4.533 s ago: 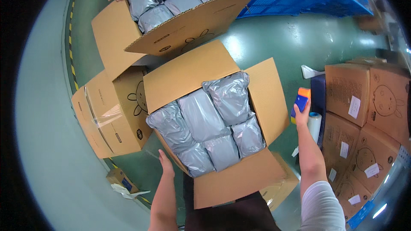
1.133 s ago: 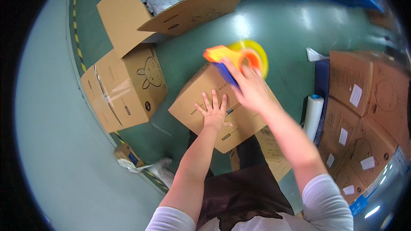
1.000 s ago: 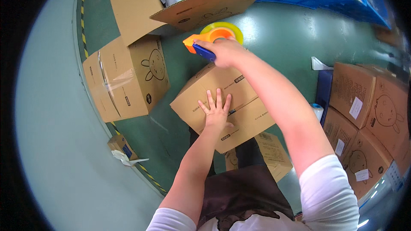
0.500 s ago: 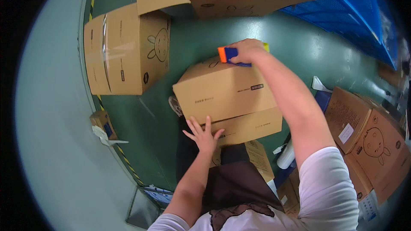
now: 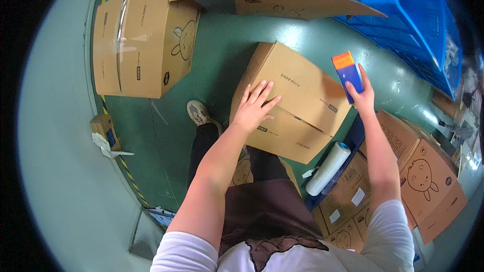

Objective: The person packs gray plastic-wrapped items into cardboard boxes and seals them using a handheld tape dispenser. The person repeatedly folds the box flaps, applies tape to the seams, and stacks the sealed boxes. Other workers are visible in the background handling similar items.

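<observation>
Green floor [image 5: 217,65]; my left hand [image 5: 253,113] splayed on box [image 5: 297,83], mid-frame; right hand [image 5: 364,95] clamped on tape gun [image 5: 346,70], right of centre.

- Middle carton [image 5: 302,83]: cardboard, smooth, matt.
- Tape dispenser [image 5: 348,79]: plastic, smooth.
- Blue crate [image 5: 399,6]: plastic, perforated, glossy.
- Film roll [image 5: 327,170]: plastic, glossy.
- Floor [image 5: 222,50]: smooth, glossy.
- Apron [image 5: 267,206]: cloth, matt.
- Sleeves [image 5: 186,252]: cloth.

Middle carton [image 5: 293,102] has turned; tape dispenser [image 5: 347,74] shifted right
</observation>
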`<state>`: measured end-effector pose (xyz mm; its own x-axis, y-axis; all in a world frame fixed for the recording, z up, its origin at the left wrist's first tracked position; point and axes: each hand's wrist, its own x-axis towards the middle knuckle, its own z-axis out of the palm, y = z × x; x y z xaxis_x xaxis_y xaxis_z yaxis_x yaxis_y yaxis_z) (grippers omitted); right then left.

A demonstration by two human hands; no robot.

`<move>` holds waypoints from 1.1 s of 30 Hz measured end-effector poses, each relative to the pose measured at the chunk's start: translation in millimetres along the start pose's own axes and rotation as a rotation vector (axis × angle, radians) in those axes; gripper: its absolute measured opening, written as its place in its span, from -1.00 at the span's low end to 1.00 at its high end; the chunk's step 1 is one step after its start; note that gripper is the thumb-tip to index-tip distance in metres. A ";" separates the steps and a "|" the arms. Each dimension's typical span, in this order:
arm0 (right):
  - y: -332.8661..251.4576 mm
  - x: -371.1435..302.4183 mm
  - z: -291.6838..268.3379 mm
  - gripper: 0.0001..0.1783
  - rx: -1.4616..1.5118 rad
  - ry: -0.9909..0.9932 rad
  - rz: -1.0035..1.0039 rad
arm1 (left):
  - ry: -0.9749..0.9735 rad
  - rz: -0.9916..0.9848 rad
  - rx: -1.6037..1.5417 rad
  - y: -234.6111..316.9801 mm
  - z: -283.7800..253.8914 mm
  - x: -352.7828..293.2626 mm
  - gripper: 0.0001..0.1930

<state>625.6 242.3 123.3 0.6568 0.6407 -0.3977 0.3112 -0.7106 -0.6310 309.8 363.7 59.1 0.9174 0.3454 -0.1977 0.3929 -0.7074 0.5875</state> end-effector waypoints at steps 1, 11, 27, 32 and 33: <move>-13.5 -15.5 -2.2 -0.26 0.261 0.011 -0.043 | -0.041 -0.028 0.019 4.3 -2.7 -1.2 -0.31; -56.0 81.8 70.3 -0.28 0.004 -0.183 -0.087 | -0.154 -0.150 0.215 34.3 -12.6 13.7 -0.32; -75.5 -69.8 8.2 -0.26 0.388 -0.522 -0.216 | -0.175 -0.073 0.225 7.0 -4.9 -7.1 -0.42; -37.6 -107.1 47.4 -0.26 0.076 -0.572 -0.319 | -0.255 -0.146 0.196 15.8 -17.6 -2.0 -0.44; -39.6 -112.7 50.8 -0.27 0.094 -0.470 -0.424 | -0.292 -0.161 0.238 20.1 -23.9 -2.3 -0.44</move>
<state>504.4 213.0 159.3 0.1118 0.9348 -0.3370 0.4024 -0.3527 -0.8448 314.1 363.4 90.1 0.8089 0.2977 -0.5070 0.5050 -0.7934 0.3399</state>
